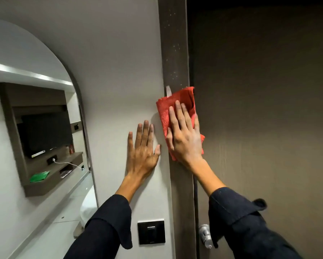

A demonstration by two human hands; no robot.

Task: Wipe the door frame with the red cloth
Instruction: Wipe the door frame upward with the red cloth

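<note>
- At frame centre, the right hand [185, 136] is lying flat, pressing the red cloth [175, 107] onto the vertical door frame [173, 53] (speckled strip running above).
- Left hand [144, 148] is resting open, empty, on the wall [119, 71] beside it.

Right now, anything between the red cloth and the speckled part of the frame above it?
Nothing visible blocks it. The right hand presses the red cloth flat on the door frame, and the frame runs bare above it, apart from a small pale tag at the cloth's top edge. The left hand rests on the wall, beside the frame.
</note>
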